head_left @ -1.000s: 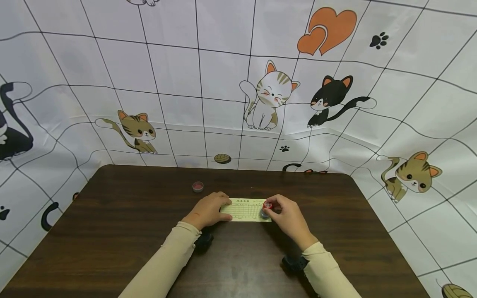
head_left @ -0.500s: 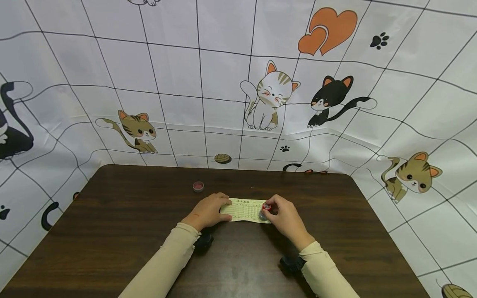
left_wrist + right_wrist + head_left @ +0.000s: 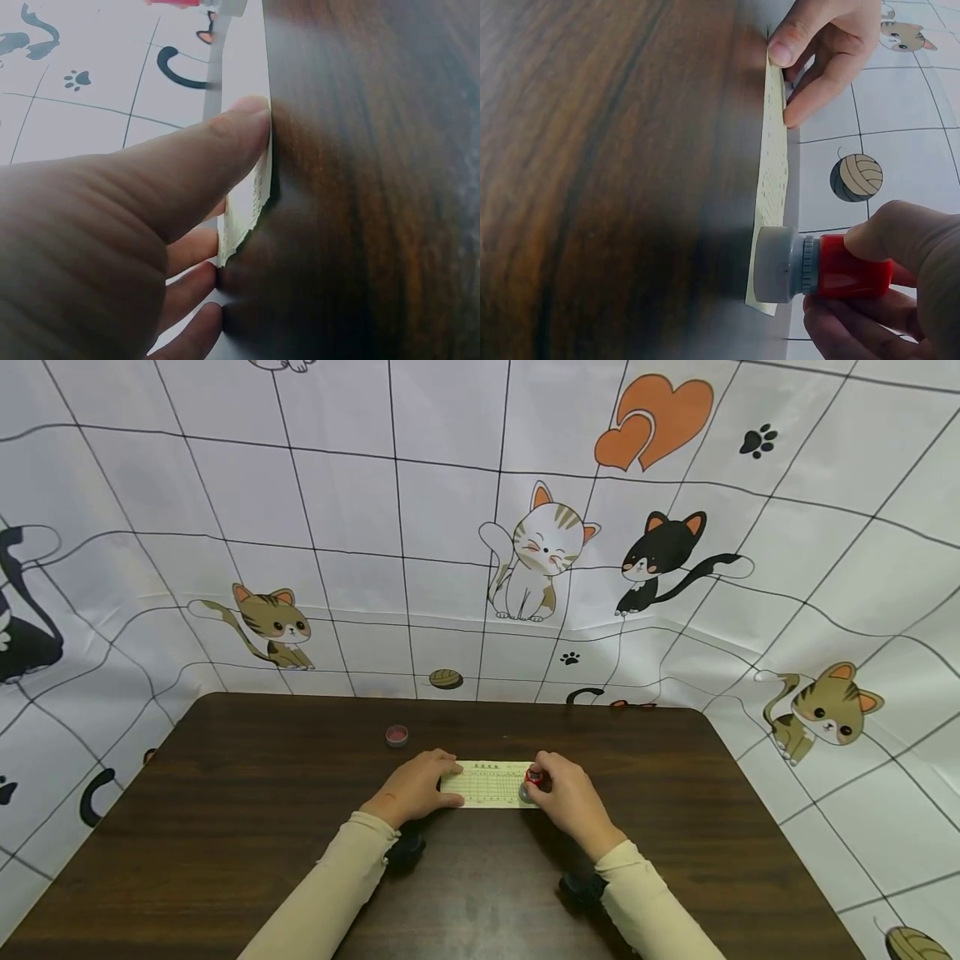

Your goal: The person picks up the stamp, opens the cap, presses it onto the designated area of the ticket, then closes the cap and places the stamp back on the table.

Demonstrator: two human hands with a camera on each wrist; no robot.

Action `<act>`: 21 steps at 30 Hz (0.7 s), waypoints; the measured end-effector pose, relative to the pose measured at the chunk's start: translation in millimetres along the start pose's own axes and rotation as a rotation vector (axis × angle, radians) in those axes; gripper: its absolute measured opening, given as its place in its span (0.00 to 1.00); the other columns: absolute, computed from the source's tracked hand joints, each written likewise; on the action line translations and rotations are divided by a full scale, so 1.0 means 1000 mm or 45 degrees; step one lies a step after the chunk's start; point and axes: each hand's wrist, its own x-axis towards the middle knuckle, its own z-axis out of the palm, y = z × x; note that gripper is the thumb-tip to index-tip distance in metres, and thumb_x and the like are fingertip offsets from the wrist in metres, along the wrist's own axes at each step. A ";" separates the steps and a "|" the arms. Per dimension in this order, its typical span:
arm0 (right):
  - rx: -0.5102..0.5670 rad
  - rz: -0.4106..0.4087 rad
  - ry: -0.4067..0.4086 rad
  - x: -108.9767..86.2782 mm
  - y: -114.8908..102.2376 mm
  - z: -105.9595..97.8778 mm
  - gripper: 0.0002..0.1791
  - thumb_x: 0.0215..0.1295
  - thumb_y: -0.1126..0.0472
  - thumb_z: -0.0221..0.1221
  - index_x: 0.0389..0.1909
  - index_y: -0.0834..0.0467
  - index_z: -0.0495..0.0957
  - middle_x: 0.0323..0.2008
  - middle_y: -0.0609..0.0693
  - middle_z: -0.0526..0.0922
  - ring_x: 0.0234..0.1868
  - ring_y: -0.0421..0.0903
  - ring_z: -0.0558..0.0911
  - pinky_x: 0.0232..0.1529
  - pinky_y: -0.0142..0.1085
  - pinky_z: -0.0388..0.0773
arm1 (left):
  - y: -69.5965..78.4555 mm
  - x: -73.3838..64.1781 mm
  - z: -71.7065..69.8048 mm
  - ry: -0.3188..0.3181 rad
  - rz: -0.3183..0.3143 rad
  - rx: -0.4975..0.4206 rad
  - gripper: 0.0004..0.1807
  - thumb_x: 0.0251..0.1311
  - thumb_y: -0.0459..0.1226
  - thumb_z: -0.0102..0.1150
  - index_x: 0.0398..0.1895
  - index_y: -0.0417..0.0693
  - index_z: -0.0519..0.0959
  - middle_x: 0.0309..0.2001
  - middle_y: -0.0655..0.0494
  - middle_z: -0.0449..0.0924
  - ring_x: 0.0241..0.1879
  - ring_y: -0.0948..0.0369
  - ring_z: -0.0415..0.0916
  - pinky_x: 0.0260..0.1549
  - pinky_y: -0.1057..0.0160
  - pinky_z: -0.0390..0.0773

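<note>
On the table lies a yellow printed form slip [image 3: 491,784], with a ragged left end in the left wrist view. My left hand [image 3: 411,787] holds its left end, thumb [image 3: 244,135] at the near edge and fingers at the far edge. With thumb and fingers, my right hand [image 3: 576,799] grips the red handle of a round stamp [image 3: 853,268]. The stamp's grey base [image 3: 775,264] stands over the slip's right end, its face hidden.
A small round container [image 3: 397,736] with red inside sits beyond my left hand on the dark wooden table [image 3: 225,835]. Behind the table hangs a white sheet [image 3: 345,485] printed with cats. Dark devices [image 3: 581,891] are strapped at both wrists.
The slip bowed up slightly half a second ago and lies flatter now. My right hand has shifted a little left with the stamp; my left hand keeps its hold on the slip.
</note>
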 end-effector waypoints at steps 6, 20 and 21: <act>0.018 0.008 -0.001 -0.001 -0.006 -0.002 0.14 0.60 0.64 0.74 0.31 0.51 0.76 0.32 0.43 0.79 0.30 0.39 0.77 0.31 0.35 0.77 | 0.004 -0.006 -0.003 -0.012 0.007 0.014 0.32 0.63 0.48 0.72 0.67 0.45 0.79 0.71 0.46 0.73 0.71 0.48 0.69 0.69 0.46 0.70; -0.001 0.002 0.011 -0.001 -0.004 0.000 0.14 0.60 0.64 0.74 0.30 0.50 0.75 0.31 0.42 0.78 0.30 0.38 0.76 0.32 0.35 0.77 | 0.006 -0.006 -0.003 -0.023 -0.003 0.067 0.31 0.64 0.49 0.71 0.68 0.47 0.79 0.72 0.47 0.72 0.72 0.47 0.69 0.69 0.46 0.70; -0.001 0.000 0.014 -0.001 -0.005 0.000 0.15 0.60 0.64 0.74 0.30 0.50 0.75 0.31 0.42 0.78 0.30 0.38 0.76 0.31 0.35 0.77 | 0.005 -0.006 -0.002 -0.020 -0.002 0.063 0.31 0.64 0.49 0.71 0.68 0.47 0.79 0.72 0.47 0.72 0.72 0.47 0.69 0.69 0.46 0.70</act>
